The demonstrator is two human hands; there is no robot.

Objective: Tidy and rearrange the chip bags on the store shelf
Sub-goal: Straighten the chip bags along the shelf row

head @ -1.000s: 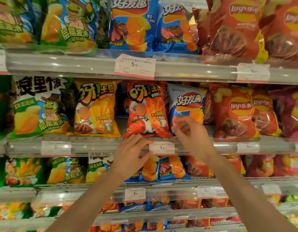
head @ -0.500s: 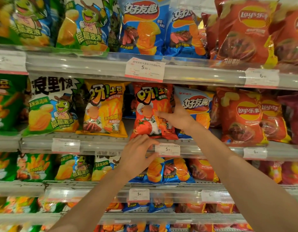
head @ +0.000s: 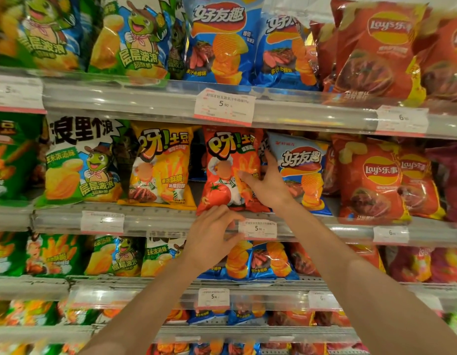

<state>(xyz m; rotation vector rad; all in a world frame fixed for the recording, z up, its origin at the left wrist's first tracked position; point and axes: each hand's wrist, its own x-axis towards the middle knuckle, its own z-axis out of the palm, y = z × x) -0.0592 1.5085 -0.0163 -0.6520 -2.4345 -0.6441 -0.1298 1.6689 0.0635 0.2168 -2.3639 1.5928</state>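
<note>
A: We read the panel from the middle shelf (head: 171,221). The right hand (head: 267,185) reaches into the gap between the red tomato bag (head: 227,172) and the blue bag (head: 303,172) to its right, thumb laid across the red bag's front, fingers slipped along its right edge: it grips that bag.

B: And the left hand (head: 212,237)?

A: Nearer us and lower, at the shelf rail. Its curled fingertips touch the red bag's bottom seam beside the price tag (head: 258,228); we cannot tell whether they pinch anything.

B: How far along do we judge the task?

A: Early to midway. The yellow bag (head: 162,167) and green bag (head: 81,162) to the left stand upright and facing out. The red bag is being squared, and the blue bag leans, awaiting attention.
</note>
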